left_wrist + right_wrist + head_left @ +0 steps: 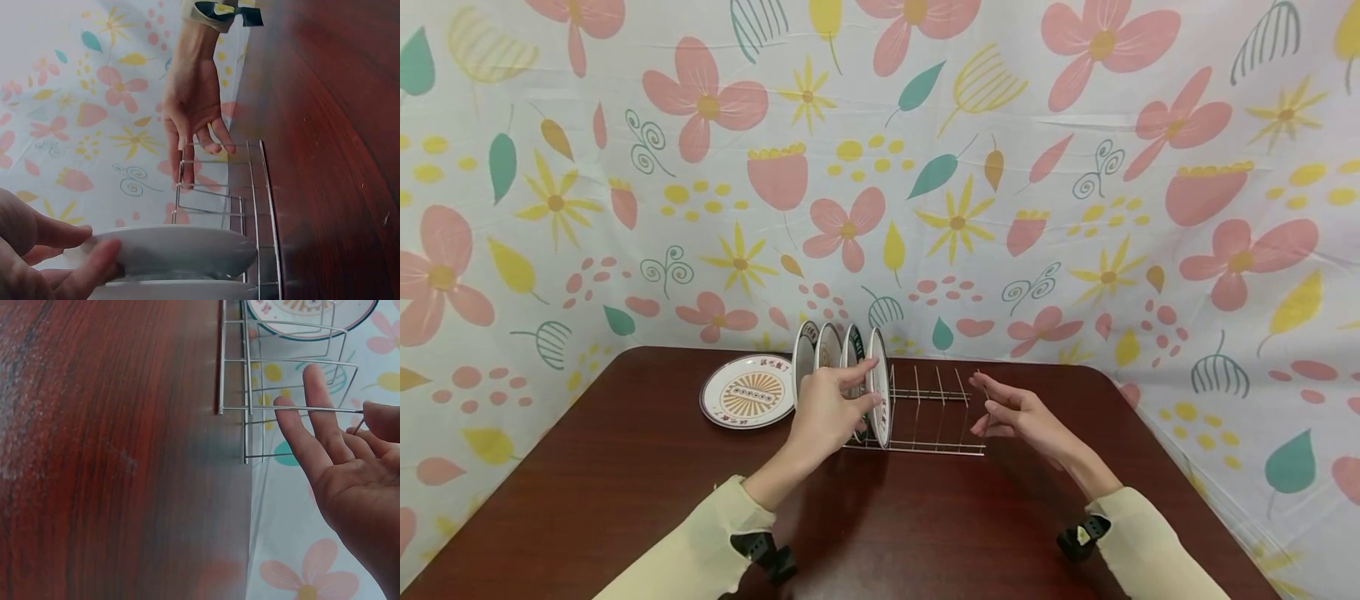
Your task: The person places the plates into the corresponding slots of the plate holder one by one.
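My left hand (829, 414) pinches the rim of the rightmost plate (881, 392), a white one standing upright in a wire dish rack (917, 450). In the left wrist view its thumb and fingers meet at the edge of that plate (181, 247). Several more plates stand on edge to its left, partly hidden by the hand. My right hand (1018, 414) holds the rack's right end. In the right wrist view, the thumb presses the top of the end wire (312, 409) and the fingers reach in behind it.
A white plate (748, 392) with a striped sunburst pattern and red lettering lies left of the rack. Everything stands on a dark red-brown wooden table (940, 533). A flower-printed cloth (880, 208) hangs right behind the table's back edge.
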`<action>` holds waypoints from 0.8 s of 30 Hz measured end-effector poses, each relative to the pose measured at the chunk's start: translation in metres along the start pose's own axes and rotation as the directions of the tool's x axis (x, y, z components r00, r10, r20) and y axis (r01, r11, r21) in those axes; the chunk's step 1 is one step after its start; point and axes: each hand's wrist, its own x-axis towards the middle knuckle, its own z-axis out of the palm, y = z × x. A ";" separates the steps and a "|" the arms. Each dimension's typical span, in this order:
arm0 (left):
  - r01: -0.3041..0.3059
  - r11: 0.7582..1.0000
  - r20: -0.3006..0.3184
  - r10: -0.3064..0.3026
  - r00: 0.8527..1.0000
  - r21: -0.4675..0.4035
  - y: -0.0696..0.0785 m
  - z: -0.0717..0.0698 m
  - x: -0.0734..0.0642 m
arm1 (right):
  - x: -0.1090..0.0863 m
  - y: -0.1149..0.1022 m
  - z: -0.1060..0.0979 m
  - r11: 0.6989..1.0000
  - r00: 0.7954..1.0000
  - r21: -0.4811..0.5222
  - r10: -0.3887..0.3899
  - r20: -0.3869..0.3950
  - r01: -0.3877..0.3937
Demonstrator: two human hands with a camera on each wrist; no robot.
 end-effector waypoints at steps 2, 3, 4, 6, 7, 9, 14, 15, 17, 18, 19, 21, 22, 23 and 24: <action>-0.020 0.999 -0.015 0.020 1.000 0.025 -0.001 0.002 0.000 | 0.000 0.000 0.000 1.000 1.000 -0.002 0.001 -0.001 -0.001; -0.033 0.999 -0.026 0.034 0.999 0.040 -0.001 0.003 0.000 | 0.000 0.000 0.000 1.000 1.000 -0.003 0.002 -0.002 -0.002; -0.053 0.997 -0.039 0.055 0.998 0.060 -0.003 0.004 0.000 | 0.000 0.000 0.000 1.000 1.000 -0.002 0.002 -0.002 -0.002; -0.111 0.986 -0.073 0.121 0.990 0.121 -0.006 0.006 0.000 | 0.000 0.000 0.000 1.000 1.000 -0.003 0.004 -0.001 -0.004; -0.136 0.979 -0.091 0.151 0.984 0.149 -0.007 0.007 0.001 | 0.000 -0.001 0.000 1.000 1.000 -0.002 0.004 -0.001 -0.004; -0.150 0.974 -0.098 0.168 0.981 0.172 -0.009 0.008 0.001 | 0.000 -0.001 0.001 1.000 1.000 0.002 0.002 0.001 -0.002; -0.120 0.981 -0.067 0.132 0.989 0.154 -0.008 0.009 0.000 | 0.000 0.000 0.000 1.000 1.000 0.006 -0.005 0.004 0.005; -0.123 0.979 -0.067 0.136 0.988 0.160 -0.008 0.009 -0.001 | 0.000 0.000 0.000 1.000 1.000 0.006 -0.007 0.005 0.007; -0.130 0.978 -0.068 0.143 0.987 0.166 -0.009 0.010 -0.002 | 0.000 0.001 0.000 1.000 1.000 0.008 -0.008 0.008 0.008; -0.136 0.977 -0.070 0.149 0.986 0.167 -0.009 0.010 -0.003 | 0.000 0.001 0.000 1.000 1.000 0.007 -0.009 0.010 0.009; -0.139 0.976 -0.068 0.152 0.986 0.169 -0.010 0.010 -0.004 | 0.000 0.001 -0.001 1.000 1.000 0.007 -0.011 0.011 0.010; -0.139 0.976 -0.060 0.151 0.987 0.169 -0.010 0.009 -0.006 | 0.000 0.002 -0.001 1.000 1.000 0.006 -0.012 0.011 0.012; -0.139 0.976 -0.055 0.150 0.987 0.165 -0.011 0.008 -0.007 | 0.000 0.003 -0.001 1.000 1.000 0.007 -0.014 0.011 0.014; -0.140 0.977 -0.049 0.149 0.988 0.163 -0.011 0.007 -0.009 | 0.000 0.003 -0.001 1.000 1.000 0.008 -0.016 0.011 0.016; -0.142 0.977 -0.043 0.150 0.988 0.158 -0.011 0.006 -0.010 | 0.000 0.003 -0.001 1.000 1.000 0.010 -0.018 0.011 0.018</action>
